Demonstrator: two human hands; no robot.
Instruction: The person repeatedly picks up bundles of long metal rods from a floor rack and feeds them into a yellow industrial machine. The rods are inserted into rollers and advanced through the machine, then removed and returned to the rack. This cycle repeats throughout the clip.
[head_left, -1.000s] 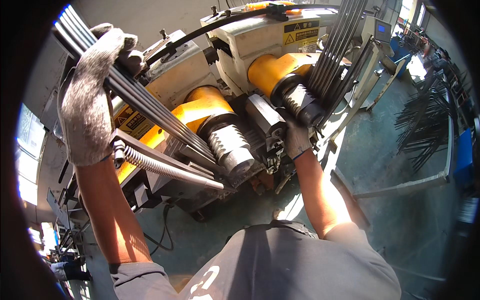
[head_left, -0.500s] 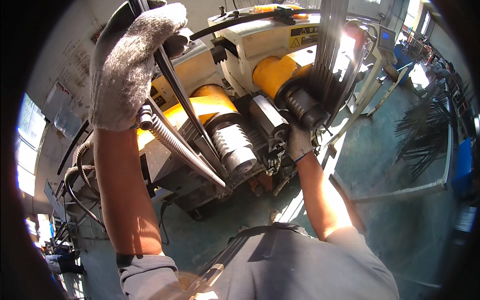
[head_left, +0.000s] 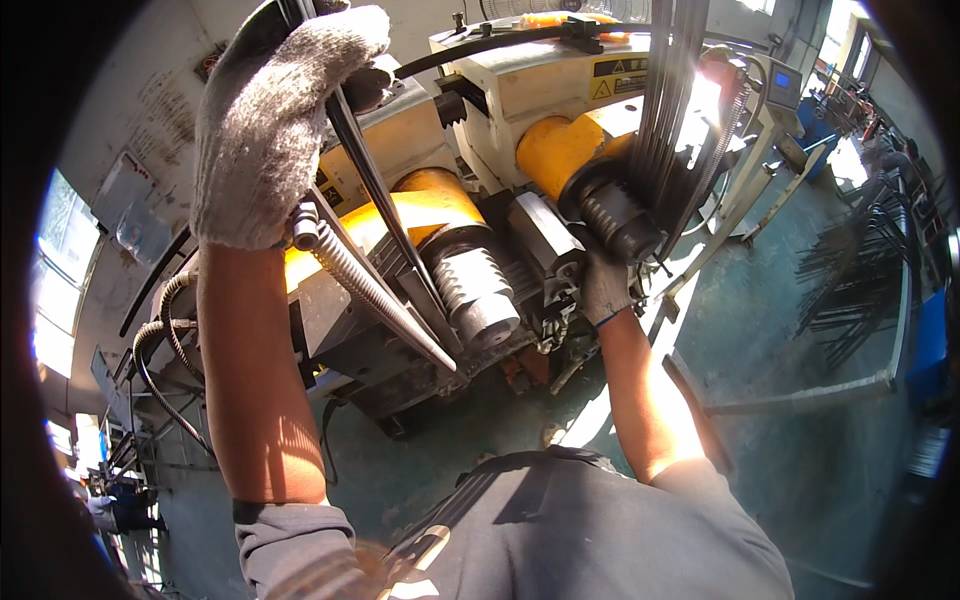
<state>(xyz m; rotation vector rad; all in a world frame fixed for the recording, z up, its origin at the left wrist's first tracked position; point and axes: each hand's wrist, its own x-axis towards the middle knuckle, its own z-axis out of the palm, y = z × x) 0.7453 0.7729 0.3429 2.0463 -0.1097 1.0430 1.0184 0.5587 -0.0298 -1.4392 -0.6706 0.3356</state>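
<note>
My left hand (head_left: 262, 135), in a grey-white knit glove, is raised at the upper left. Its fingers wrap round a dark metal bar (head_left: 372, 190) that slants down beside the left ribbed roller (head_left: 470, 275) of a machine. My right hand (head_left: 606, 288), also gloved, is low between the machine's two heads. It sits just under the right ribbed roller (head_left: 618, 220) and beside a grey metal block (head_left: 540, 235). Its fingers are hidden behind these parts, so what it touches cannot be seen.
The cream machine has yellow cylinders (head_left: 432, 205) and a ribbed hose (head_left: 375, 290) in front. Upright dark bars (head_left: 668, 110) stand by the right roller. A control box with a screen (head_left: 783, 88) is beyond. More bars (head_left: 850, 270) lie on a rack at right.
The whole view has shifted slightly, so the machine appears a little further right. Both hands keep nearly the same places on the machine and bar.
</note>
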